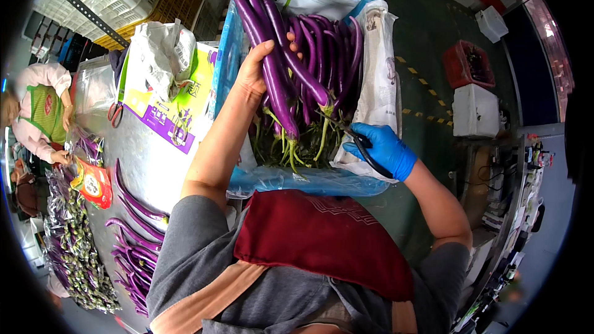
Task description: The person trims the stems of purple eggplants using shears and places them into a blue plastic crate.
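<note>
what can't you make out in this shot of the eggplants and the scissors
Head view only:
- Scissors: handles hidden inside the gloved right hand; blade tips lost among the green stems.
- Left hand: fingers hidden behind the long purple eggplants it grips.
- Blue-lined box: its bottom is covered by eggplants.
- Eggplant tips: cut off by the top edge.
</note>
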